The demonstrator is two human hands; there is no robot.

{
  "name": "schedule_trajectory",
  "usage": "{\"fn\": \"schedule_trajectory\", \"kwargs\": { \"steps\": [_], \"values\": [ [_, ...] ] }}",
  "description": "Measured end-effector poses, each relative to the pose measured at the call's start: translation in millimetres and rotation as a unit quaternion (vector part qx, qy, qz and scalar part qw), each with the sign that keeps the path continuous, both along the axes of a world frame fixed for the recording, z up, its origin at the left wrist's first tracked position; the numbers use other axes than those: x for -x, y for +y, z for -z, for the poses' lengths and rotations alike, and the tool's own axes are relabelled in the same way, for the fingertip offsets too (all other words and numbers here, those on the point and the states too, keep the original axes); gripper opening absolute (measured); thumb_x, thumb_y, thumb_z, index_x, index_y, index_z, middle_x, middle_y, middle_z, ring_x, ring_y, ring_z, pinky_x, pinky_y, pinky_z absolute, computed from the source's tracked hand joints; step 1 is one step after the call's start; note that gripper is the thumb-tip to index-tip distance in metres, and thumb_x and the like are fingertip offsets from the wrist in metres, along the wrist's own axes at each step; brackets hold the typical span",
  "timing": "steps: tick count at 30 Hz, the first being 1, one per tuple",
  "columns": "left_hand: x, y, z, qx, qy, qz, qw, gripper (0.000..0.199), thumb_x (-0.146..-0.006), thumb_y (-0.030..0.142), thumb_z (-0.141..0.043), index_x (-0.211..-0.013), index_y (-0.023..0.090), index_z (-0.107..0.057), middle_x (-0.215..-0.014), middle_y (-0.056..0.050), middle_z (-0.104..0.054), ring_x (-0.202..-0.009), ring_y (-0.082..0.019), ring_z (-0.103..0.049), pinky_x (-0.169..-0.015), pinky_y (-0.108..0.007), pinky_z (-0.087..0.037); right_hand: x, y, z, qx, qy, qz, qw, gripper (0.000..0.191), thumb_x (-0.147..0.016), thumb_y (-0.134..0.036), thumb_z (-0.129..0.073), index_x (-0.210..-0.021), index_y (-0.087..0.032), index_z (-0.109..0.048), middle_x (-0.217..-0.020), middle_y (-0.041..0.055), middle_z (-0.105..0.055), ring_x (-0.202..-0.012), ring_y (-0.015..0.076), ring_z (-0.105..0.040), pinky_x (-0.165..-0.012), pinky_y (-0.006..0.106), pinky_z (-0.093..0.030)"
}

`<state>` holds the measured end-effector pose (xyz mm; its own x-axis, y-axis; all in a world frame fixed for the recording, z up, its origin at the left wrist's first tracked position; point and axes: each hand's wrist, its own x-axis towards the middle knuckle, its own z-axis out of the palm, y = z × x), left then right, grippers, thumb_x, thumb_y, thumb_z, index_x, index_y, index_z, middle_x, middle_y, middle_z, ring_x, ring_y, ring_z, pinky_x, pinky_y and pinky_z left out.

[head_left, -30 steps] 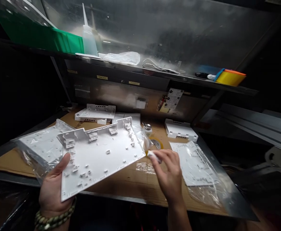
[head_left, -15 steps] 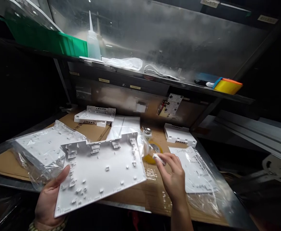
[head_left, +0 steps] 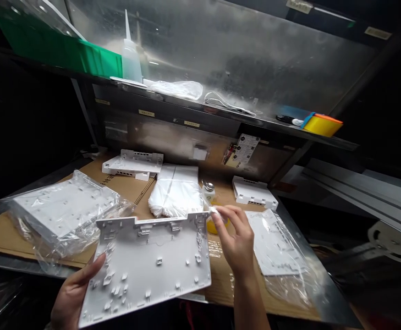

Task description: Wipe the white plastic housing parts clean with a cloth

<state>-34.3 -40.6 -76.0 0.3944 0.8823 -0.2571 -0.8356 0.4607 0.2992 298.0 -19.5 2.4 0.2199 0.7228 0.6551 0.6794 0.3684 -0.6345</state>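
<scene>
Grip of the left hand (head_left: 72, 291) is clamped on the near left side of a white panel (head_left: 141, 270), thumb over its inner face and the fingers hidden beneath. The panel is held above the near edge of the table (head_left: 336, 298), tilted so that its clips and posts face the person, its notched raised rim on the far side. The right hand (head_left: 236, 238) pinches a small white wad (head_left: 215, 211) between thumb and fingertips at the panel's far right corner; whether the wad touches the corner cannot be told.

Cardboard (head_left: 1, 233) covers much of the table. To the left of the held panel lies a similar panel in clear plastic (head_left: 63, 208); to the right, beyond the right wrist, lies another bagged panel (head_left: 279, 250). Just beyond the held panel is a stack of white plastic bags (head_left: 176, 188), with a metal-topped bottle (head_left: 208, 191) beside it on the right and a yellow tape roll (head_left: 213, 226) partly hidden behind the right hand. White housings (head_left: 133, 165) sit at the far left of the cardboard, and a white housing (head_left: 255, 193) at the far right.

On the shelf (head_left: 269, 123) above stand a green bin (head_left: 63, 52) and a squeeze bottle (head_left: 130, 63) at the left, a bundled cable (head_left: 227, 104) towards the middle and a yellow container (head_left: 322, 125) at the right.
</scene>
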Motion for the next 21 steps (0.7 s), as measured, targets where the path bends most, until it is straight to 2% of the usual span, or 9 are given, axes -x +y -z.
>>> {"fn": "schedule_trajectory", "kwargs": {
  "steps": [3, 5, 8, 12, 14, 16, 19, 21],
  "values": [
    [-10.0, -3.6, -14.4, 0.044, 0.013, 0.012, 0.999, 0.066, -0.099, 0.024, -0.057, -0.155, 0.047, -0.032, -0.119, 0.005, -0.075, -0.13, -0.034, -0.057, -0.117, -0.054, -0.044, -6.2, 3.1, 2.9, 0.009, -0.001, 0.038, 0.999, 0.017, -0.098, -0.035, -0.065, -0.105, -0.023, -0.076, -0.098, 0.0061, -0.07, -0.094, 0.0227, -0.063, -0.083, 0.039, -0.052],
    [-24.3, -5.8, -28.1, 0.005, 0.025, -0.01, 1.0, 0.072, -0.097, 0.015, -0.058, -0.157, 0.044, -0.03, -0.126, 0.001, -0.073, -0.125, -0.034, -0.062, -0.118, -0.052, -0.043, 0.2, 1.5, -2.4, -0.019, 0.017, 0.048, 0.999, 0.017, -0.097, -0.034, -0.067, -0.107, -0.024, -0.076, -0.1, 0.0059, -0.07, -0.093, 0.0224, -0.064, -0.084, 0.039, -0.053],
    [-54.9, -6.9, -51.7, -0.049, 0.061, -0.049, 0.996, 0.083, -0.091, 0.007, -0.063, -0.157, 0.045, -0.03, -0.141, -0.001, -0.065, -0.127, -0.032, -0.062, -0.12, -0.047, -0.041, 29.3, -10.7, -22.3, -0.08, 0.02, 0.003, 0.997, 0.016, -0.096, -0.025, -0.068, -0.111, -0.026, -0.074, -0.103, 0.0053, -0.068, -0.093, 0.0208, -0.063, -0.081, 0.036, -0.054],
    [-93.5, -9.0, -76.5, -0.076, 0.095, -0.051, 0.991, 0.073, -0.089, 0.01, -0.071, -0.147, 0.048, -0.051, -0.155, 0.006, -0.053, -0.145, -0.029, -0.046, -0.124, -0.041, -0.035, 76.1, -27.5, -48.6, -0.117, -0.004, -0.09, 0.989, 0.025, -0.095, -0.013, -0.067, -0.116, -0.026, -0.07, -0.105, 0.0055, -0.065, -0.096, 0.02, -0.063, -0.081, 0.034, -0.054],
    [-106.1, -10.7, -82.8, -0.095, 0.102, -0.045, 0.989, 0.064, -0.088, 0.011, -0.073, -0.139, 0.048, -0.06, -0.158, 0.009, -0.049, -0.15, -0.029, -0.039, -0.126, -0.041, -0.032, 86.9, -27.2, -52.4, -0.133, -0.016, -0.111, 0.985, 0.027, -0.094, -0.011, -0.066, -0.118, -0.024, -0.069, -0.104, 0.0058, -0.065, -0.099, 0.0209, -0.062, -0.086, 0.036, -0.054],
    [-114.7, -11.9, -85.7, -0.095, 0.112, -0.038, 0.988, 0.057, -0.088, 0.014, -0.075, -0.133, 0.047, -0.066, -0.158, 0.009, -0.05, -0.151, -0.029, -0.038, -0.126, -0.041, -0.032, 86.8, -22.9, -50.7, -0.144, -0.026, -0.102, 0.984, 0.026, -0.094, -0.011, -0.066, -0.117, -0.023, -0.069, -0.103, 0.0061, -0.065, -0.1, 0.0213, -0.061, -0.087, 0.036, -0.054],
    [-123.8, -12.7, -87.5, -0.105, 0.145, -0.049, 0.983, 0.055, -0.087, 0.017, -0.077, -0.134, 0.043, -0.066, -0.158, 0.006, -0.051, -0.15, -0.029, -0.04, -0.124, -0.038, -0.035, 78.6, -19.4, -46.3, -0.148, -0.028, -0.052, 0.987, 0.022, -0.094, -0.011, -0.067, -0.113, -0.022, -0.07, -0.103, 0.0055, -0.065, -0.095, 0.0194, -0.061, -0.083, 0.034, -0.053],
    [-128.7, -12.9, -88.5, -0.122, 0.16, -0.056, 0.978, 0.057, -0.086, 0.02, -0.08, -0.137, 0.04, -0.064, -0.159, 0.004, -0.05, -0.149, -0.03, -0.042, -0.123, -0.036, -0.037, 75.3, -21.2, -45.5, -0.151, -0.027, -0.049, 0.987, 0.023, -0.094, -0.011, -0.067, -0.113, -0.023, -0.07, -0.103, 0.0051, -0.065, -0.095, 0.0189, -0.061, -0.084, 0.033, -0.052]
  ]
}}
